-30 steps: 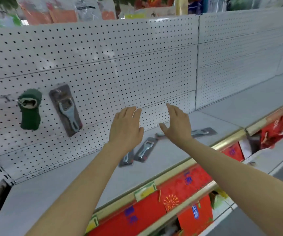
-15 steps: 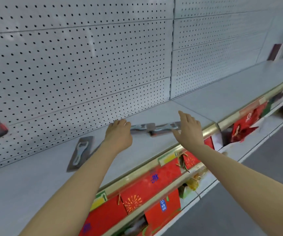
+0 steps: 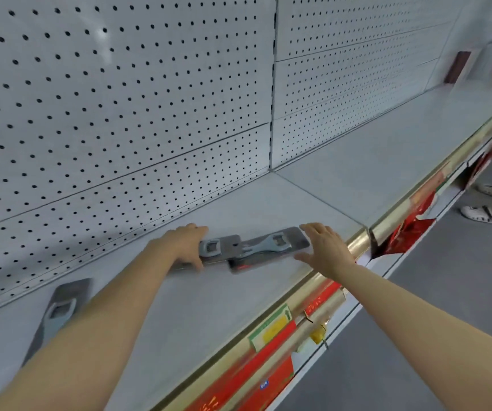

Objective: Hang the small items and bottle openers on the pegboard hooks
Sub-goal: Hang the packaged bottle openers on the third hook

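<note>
Lying on the shelf: two carded bottle openers overlapped end to end near the shelf's front edge, the left opener and the right opener, each a metal tool on a dark backing card.
Third opener: another carded bottle opener lay flat farther left on the same shelf, partly hidden behind the left forearm.
Left hand: the left hand was on the left opener's card, its thumb curled round the card's near edge and its fingers over the far edge, holding it.
Right hand: the right hand hovered just beside the right opener's end, fingers straight and spread wide, holding nothing; whether the fingertips touched the card could not be told.
Shelf: the grey shelf carried all three cards and had a gold strip along its front.
Pegboard: the white pegboard rose behind the shelf.
Below: red packages showed under the shelf edge.
Far right: someone's feet in light shoes stood on the floor.
</note>
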Motion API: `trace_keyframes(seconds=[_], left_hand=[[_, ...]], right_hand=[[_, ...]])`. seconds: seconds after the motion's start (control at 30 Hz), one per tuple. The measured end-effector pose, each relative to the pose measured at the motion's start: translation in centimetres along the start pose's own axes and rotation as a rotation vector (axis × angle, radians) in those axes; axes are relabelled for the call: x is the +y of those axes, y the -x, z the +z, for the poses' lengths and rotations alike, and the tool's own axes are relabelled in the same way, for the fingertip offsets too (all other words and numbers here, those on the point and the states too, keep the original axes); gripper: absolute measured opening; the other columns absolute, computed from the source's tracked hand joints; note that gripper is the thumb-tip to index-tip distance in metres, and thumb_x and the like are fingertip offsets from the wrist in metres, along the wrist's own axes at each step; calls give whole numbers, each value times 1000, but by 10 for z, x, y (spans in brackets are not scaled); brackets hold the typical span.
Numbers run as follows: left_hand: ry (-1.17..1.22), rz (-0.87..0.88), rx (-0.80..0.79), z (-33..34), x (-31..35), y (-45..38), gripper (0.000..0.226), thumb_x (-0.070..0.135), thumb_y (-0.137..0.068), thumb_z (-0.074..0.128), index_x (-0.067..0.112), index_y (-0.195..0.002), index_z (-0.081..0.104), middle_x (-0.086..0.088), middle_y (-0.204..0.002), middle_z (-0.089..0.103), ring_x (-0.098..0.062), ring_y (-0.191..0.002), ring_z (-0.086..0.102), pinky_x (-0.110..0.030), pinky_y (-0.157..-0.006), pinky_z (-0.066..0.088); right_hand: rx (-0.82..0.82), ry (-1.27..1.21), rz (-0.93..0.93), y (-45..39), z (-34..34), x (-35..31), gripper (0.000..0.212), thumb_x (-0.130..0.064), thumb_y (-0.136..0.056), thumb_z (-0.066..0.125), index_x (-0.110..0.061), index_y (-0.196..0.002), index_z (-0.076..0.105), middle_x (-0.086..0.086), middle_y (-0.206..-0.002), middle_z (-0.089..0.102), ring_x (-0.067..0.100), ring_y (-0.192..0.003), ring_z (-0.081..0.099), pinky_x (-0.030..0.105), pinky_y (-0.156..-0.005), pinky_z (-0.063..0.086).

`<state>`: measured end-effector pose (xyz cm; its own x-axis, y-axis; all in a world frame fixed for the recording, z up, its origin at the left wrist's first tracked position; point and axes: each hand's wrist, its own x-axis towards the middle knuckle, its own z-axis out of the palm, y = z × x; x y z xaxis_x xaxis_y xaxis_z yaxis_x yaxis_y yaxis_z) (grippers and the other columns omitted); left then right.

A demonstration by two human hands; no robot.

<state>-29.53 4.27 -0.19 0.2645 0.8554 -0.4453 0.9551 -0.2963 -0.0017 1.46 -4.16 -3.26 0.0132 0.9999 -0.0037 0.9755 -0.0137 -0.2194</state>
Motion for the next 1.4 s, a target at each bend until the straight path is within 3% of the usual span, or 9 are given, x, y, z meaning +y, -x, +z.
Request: trace_keyframes(seconds=[0.23,0.33,0.47,0.63,0.77,0.87,1.0,1.17,1.4], left_hand=[[25,128,-29,-3,-1,-25,101,40,-66,87,31,-150,32,-5,-136,49,-27,-125,48,-43,-103,42],[18,137,16,-1,-2,-25,89,44,-63,87,39,-140,42,0,-124,51,-24,-120,48,-41,-95,45],[71,123,45,3,-5,-23,87,42,-63,88,37,-137,42,4,-125,47,-20,-116,49,-37,-92,46],[122,152,99,7,-4,-21,82,36,-62,88,27,-130,42,6,-125,45,-17,-112,48,-37,-94,47],[214,154,138,12,-1,-19,68,35,-65,79,28,-120,40,4,-120,53,-15,-103,52,-34,-88,50],[285,159,216,11,4,-15,61,30,-67,74,29,-117,40,6,-116,54,-14,-99,53,-27,-81,49],[461,156,248,11,7,-2,59,27,-70,72,31,-120,41,8,-115,51,-10,-96,55,-27,-75,50],[808,130,477,14,0,28,83,29,-71,84,39,-138,36,12,-126,55,-4,-104,58,-20,-77,48],[1154,96,901,21,11,95,105,16,-75,84,61,-143,19,17,-136,52,-6,-119,56,-32,-94,53]], right_hand=[[-375,42,-69,-52,-14,12,104,-58,-66,78,-41,-150,18,-4,-148,28,30,-128,30,47,-108,34],[-493,148,-102,-75,-22,3,93,-49,-58,86,-37,-136,35,-1,-136,34,30,-121,34,50,-101,41],[-490,273,-168,-90,-22,-8,89,-49,-48,89,-21,-119,43,3,-117,43,25,-106,41,43,-91,47],[-510,294,-114,-94,-22,-2,88,-62,-39,85,-22,-106,42,-1,-106,46,22,-101,41,42,-95,44],[-536,280,-71,-85,-27,2,96,-64,-43,82,-18,-117,42,-1,-114,39,23,-108,39,44,-89,49],[-498,200,-61,-77,-31,5,96,-55,-47,86,-15,-118,36,2,-112,48,25,-104,50,43,-87,52],[-389,-135,31,-66,-31,16,66,-25,-51,89,-16,-98,43,4,-88,63,20,-78,59,35,-66,52],[-130,-696,189,-56,-39,16,30,11,-61,62,-11,-81,58,13,-75,62,24,-60,56,37,-57,51],[216,-1126,151,-24,-76,-42,24,2,-72,77,-10,-89,65,10,-82,70,25,-67,65,29,-55,53]])
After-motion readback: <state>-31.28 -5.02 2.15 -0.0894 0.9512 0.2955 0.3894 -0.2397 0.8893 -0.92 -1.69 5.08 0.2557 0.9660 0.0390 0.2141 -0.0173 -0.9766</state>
